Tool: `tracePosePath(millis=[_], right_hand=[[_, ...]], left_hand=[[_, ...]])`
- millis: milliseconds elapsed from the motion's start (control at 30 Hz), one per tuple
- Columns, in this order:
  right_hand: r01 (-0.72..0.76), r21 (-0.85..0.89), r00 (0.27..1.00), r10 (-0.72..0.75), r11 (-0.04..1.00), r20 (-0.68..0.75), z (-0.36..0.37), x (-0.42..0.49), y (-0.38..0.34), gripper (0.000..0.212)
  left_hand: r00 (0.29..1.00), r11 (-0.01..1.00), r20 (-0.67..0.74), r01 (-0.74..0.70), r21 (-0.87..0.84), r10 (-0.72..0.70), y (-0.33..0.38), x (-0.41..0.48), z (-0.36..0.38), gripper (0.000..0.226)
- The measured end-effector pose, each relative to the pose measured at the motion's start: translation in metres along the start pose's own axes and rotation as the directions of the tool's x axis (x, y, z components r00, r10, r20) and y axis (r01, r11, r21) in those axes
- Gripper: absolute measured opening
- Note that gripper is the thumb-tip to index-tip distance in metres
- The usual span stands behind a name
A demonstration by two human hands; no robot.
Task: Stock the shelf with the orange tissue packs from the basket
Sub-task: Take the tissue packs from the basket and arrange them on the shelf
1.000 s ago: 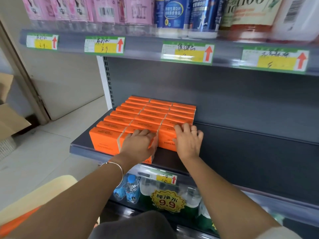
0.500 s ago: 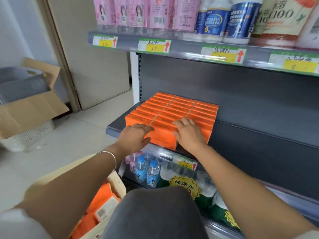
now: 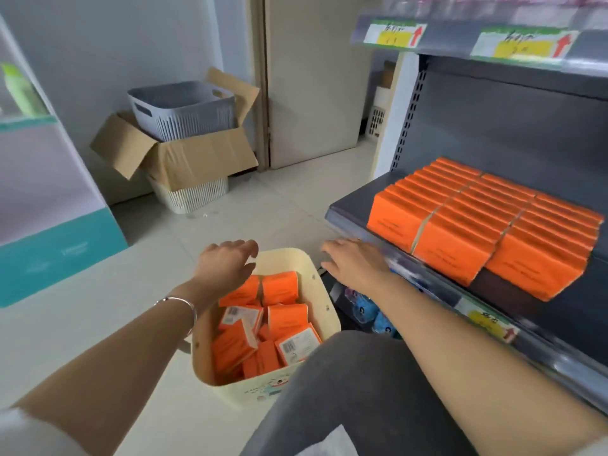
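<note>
A cream basket (image 3: 324, 301) stands on the floor in front of me, holding several loose orange tissue packs (image 3: 284, 319). On the dark shelf (image 3: 348, 200) to the right, three neat rows of orange tissue packs (image 3: 477, 222) stand upright. My left hand (image 3: 227, 263) hovers over the basket's far left rim, fingers relaxed and holding nothing. Between the basket and the shelf edge, my right hand (image 3: 353, 260) is in the air, fingers spread, also holding nothing.
A cardboard box (image 3: 197, 159) with a grey basket (image 3: 184, 110) in it sits on a white basket by the far wall. A teal and white display (image 3: 49, 225) stands at left. Bottled water (image 3: 368, 311) fills the shelf below. My knee (image 3: 345, 390) is beside the basket.
Both hands have come off the packs on the shelf and moved down and left toward the basket. My view has swung left and down, bringing the basket into sight.
</note>
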State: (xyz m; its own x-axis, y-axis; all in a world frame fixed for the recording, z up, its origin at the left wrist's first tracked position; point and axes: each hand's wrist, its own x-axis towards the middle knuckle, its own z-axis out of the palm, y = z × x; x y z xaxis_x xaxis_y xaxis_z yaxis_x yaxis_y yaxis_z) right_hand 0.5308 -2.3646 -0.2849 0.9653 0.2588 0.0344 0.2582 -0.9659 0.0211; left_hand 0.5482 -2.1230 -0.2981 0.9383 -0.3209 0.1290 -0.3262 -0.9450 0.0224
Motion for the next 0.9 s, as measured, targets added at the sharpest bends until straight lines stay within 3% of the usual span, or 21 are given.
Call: tracePosePath(millis=[233,400,500,667,800,900], right_hand=[[0.112,0.16,0.91,-0.166,0.981,0.379,0.088,0.065,-0.014,0.035],[0.095,0.218,0.839,-0.196,0.971,0.507,0.162,0.105,-0.017,0.032],[0.101,0.209,0.81,-0.202,0.973,0.55,0.207,0.119,-0.025,0.044],[0.114,0.15,0.834,-0.177,0.982,0.523,0.262,0.133,-0.037,0.067],[0.071,0.08,0.866,-0.102,0.994,0.489,0.285,0.129,-0.041,0.068],[0.132,-0.006,0.875,-0.113,0.991,0.471,0.291,0.118,-0.045,0.06]], left_hand=[[0.946,0.977,0.275,0.197,-0.077,-0.169,-0.037,0.002,0.081,0.033],[0.853,0.962,0.488,0.259,-0.089,-0.185,-0.054,0.016,0.148,0.038],[0.82,0.966,0.543,0.251,-0.057,-0.181,-0.064,0.021,0.175,0.042],[0.757,0.965,0.64,0.244,-0.093,-0.13,-0.073,0.03,0.218,0.046],[0.695,0.96,0.713,0.253,-0.118,-0.095,-0.077,0.03,0.248,0.06],[0.645,0.961,0.758,0.26,-0.097,-0.098,-0.077,0.032,0.266,0.066]])
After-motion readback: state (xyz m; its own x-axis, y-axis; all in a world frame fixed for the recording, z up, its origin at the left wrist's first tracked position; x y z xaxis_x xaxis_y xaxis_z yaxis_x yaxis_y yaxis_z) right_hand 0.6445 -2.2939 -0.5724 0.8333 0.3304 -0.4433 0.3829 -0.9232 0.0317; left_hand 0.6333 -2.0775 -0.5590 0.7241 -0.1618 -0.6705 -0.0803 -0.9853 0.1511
